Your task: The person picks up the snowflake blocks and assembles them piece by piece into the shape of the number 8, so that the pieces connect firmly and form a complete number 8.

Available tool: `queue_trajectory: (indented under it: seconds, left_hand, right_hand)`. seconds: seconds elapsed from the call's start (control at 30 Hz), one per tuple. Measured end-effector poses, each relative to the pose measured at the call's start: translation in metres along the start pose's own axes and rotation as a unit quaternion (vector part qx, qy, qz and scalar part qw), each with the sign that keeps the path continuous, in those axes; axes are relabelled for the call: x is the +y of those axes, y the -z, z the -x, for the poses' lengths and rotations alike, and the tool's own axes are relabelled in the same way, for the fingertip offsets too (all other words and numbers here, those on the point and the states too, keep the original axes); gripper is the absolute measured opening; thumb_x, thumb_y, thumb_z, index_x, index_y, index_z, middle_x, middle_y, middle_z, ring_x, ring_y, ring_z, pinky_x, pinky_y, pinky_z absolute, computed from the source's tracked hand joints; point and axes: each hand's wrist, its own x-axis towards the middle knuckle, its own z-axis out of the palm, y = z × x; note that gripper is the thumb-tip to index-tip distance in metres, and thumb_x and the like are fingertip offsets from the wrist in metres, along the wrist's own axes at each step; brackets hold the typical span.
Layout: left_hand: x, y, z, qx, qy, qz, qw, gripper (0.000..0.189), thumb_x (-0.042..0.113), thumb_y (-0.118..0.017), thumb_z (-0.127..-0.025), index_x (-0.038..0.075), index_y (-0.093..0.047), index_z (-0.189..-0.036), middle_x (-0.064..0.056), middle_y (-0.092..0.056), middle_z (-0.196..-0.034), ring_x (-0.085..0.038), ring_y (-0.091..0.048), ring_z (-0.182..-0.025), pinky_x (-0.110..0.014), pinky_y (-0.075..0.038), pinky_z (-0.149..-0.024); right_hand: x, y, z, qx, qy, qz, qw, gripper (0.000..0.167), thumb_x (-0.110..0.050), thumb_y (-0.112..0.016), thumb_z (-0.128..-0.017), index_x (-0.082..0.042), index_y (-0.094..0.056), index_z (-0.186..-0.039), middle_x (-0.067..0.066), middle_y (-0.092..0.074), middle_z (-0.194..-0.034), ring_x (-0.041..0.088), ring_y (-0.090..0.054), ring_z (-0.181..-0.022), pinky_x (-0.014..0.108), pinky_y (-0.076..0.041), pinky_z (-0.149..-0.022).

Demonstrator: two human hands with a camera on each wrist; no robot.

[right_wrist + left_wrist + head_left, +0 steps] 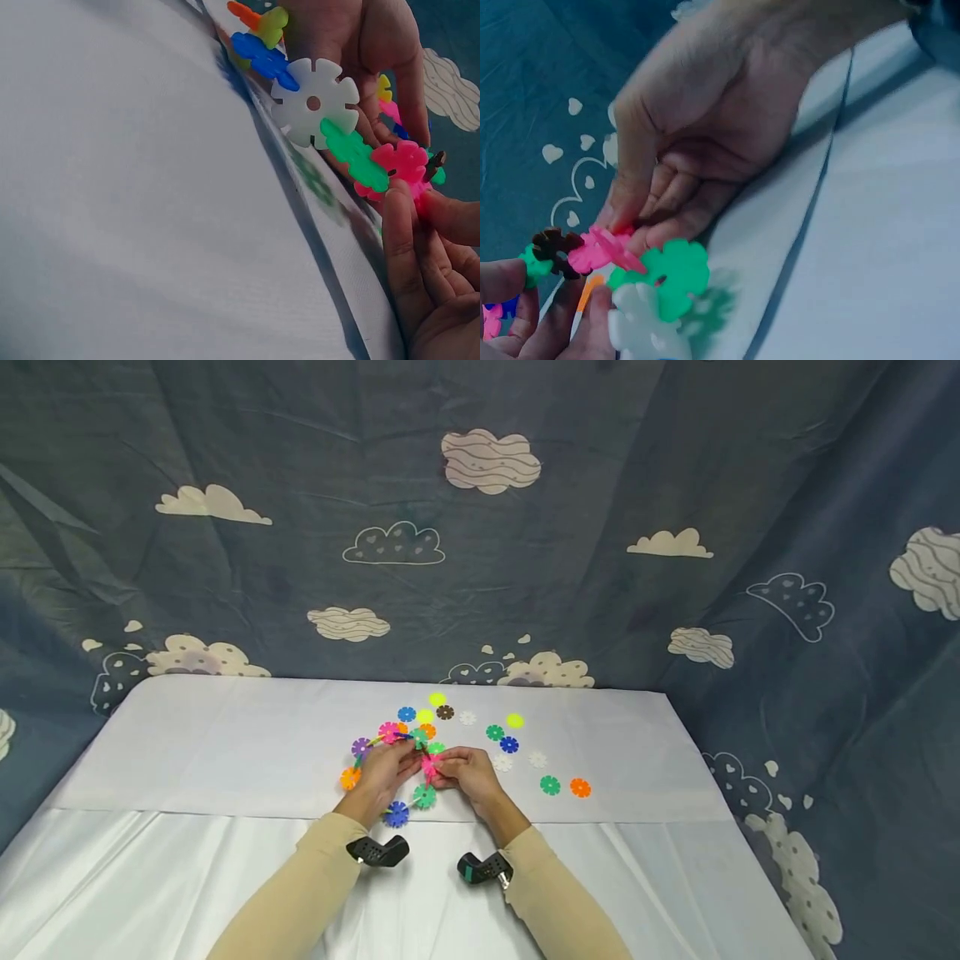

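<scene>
Disc chain [352, 154]: near centre, head view; long axis slanting upper left to centre right, right wrist view. Left hand [384, 770], fingers pinching chain; right hand [471, 777], fingers pinching pink disc [401, 159]. White disc [330, 82]: full-faced in right wrist view only.

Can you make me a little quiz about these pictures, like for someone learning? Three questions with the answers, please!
1. Which hand pinches the joined pink discs?
2. True or false: in the head view, the disc farthest right is orange.
3. Pick one: the dark backdrop is printed with A) trees, B) clouds, C) boats.

Key:
1. The right hand.
2. True.
3. B.
</scene>
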Motion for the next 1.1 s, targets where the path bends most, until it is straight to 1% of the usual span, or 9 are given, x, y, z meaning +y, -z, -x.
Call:
queue_trajectory:
  seconds: [0.3,0.47,0.57,0.77,0.83,0.9,0.97,1.07,1.1]
  left_hand:
    - [0.003,0.007,-0.008,0.012,0.002,-0.058,0.9982,0.032,0.011,-0.052,-0.099,-0.011,-0.054,-0.122,-0.019,-0.065,-0.106,-0.013,-0.065,-0.079,-0.034,-0.054,-0.086]
    - [0.002,0.009,-0.010,0.015,0.009,-0.059,0.9981,0.031,0.009,-0.054,-0.098,-0.011,-0.056,-0.121,-0.018,-0.068,-0.100,-0.014,-0.067,-0.077,-0.033,-0.055,-0.082]
    - [0.001,0.010,-0.010,0.014,0.011,-0.058,0.9981,0.030,0.009,-0.054,-0.098,-0.011,-0.056,-0.121,-0.017,-0.068,-0.099,-0.015,-0.067,-0.078,-0.033,-0.055,-0.082]
    - [-0.001,0.009,-0.007,0.007,0.003,-0.063,0.9980,0.028,0.009,-0.054,-0.098,-0.011,-0.058,-0.117,-0.018,-0.069,-0.099,-0.015,-0.067,-0.077,-0.034,-0.055,-0.083]
    - [-0.001,0.008,-0.007,0.005,0.003,-0.067,0.9977,0.028,0.009,-0.054,-0.098,-0.011,-0.059,-0.117,-0.017,-0.069,-0.098,-0.014,-0.067,-0.077,-0.034,-0.056,-0.082]
    - [0.000,0.006,-0.007,0.005,0.005,-0.069,0.9976,0.028,0.009,-0.055,-0.098,-0.011,-0.059,-0.116,-0.016,-0.068,-0.096,-0.014,-0.066,-0.076,-0.034,-0.056,-0.082]
    - [0.000,0.005,-0.007,0.005,0.005,-0.070,0.9975,0.028,0.009,-0.055,-0.098,-0.011,-0.058,-0.117,-0.016,-0.068,-0.095,-0.014,-0.066,-0.076,-0.034,-0.056,-0.082]
    - [0.002,0.004,-0.008,0.004,0.004,-0.074,0.9972,0.028,0.009,-0.055,-0.098,-0.012,-0.057,-0.117,-0.016,-0.068,-0.095,-0.014,-0.066,-0.076,-0.033,-0.056,-0.081]
    - [0.002,0.004,-0.008,0.006,0.005,-0.076,0.9971,0.028,0.009,-0.055,-0.098,-0.011,-0.057,-0.117,-0.016,-0.068,-0.096,-0.014,-0.066,-0.076,-0.033,-0.056,-0.081]
  right_hand:
    - [-0.002,0.002,-0.007,-0.018,0.015,0.040,0.9989,0.019,0.004,-0.061,-0.091,0.014,-0.059,-0.107,0.011,-0.069,-0.078,0.013,-0.066,-0.061,0.029,-0.058,-0.064]
    - [-0.009,0.013,-0.024,0.001,0.044,0.135,0.9898,0.018,0.002,-0.063,-0.090,0.012,-0.062,-0.105,0.013,-0.067,-0.078,0.012,-0.062,-0.054,0.029,-0.057,-0.055]
    - [-0.016,0.014,-0.036,-0.005,0.054,0.244,0.9682,0.018,-0.002,-0.069,-0.087,0.008,-0.065,-0.102,0.011,-0.065,-0.075,0.011,-0.057,-0.050,0.027,-0.055,-0.050]
    - [-0.026,0.008,-0.052,-0.028,0.066,0.454,0.8879,0.021,-0.013,-0.082,-0.077,-0.003,-0.070,-0.092,0.003,-0.058,-0.070,0.012,-0.051,-0.059,0.022,-0.045,-0.055]
    - [-0.028,0.007,-0.055,-0.032,0.072,0.482,0.8727,0.020,-0.014,-0.082,-0.076,-0.004,-0.069,-0.088,0.002,-0.056,-0.071,0.012,-0.048,-0.063,0.022,-0.042,-0.058]
    - [-0.029,0.009,-0.055,-0.042,0.071,0.470,0.8790,0.019,-0.010,-0.081,-0.077,-0.003,-0.067,-0.087,0.002,-0.055,-0.071,0.012,-0.049,-0.063,0.022,-0.043,-0.058]
    - [-0.029,0.012,-0.056,-0.058,0.067,0.414,0.9061,0.017,-0.004,-0.078,-0.080,0.000,-0.063,-0.088,0.004,-0.056,-0.071,0.011,-0.053,-0.059,0.023,-0.048,-0.055]
    - [-0.030,0.019,-0.060,-0.075,0.053,0.271,0.9582,0.014,0.007,-0.069,-0.084,0.006,-0.057,-0.092,0.007,-0.058,-0.069,0.013,-0.059,-0.053,0.026,-0.053,-0.049]
    - [-0.031,0.021,-0.062,-0.077,0.051,0.231,0.9685,0.013,0.009,-0.066,-0.085,0.007,-0.056,-0.093,0.007,-0.058,-0.069,0.014,-0.061,-0.053,0.027,-0.054,-0.050]
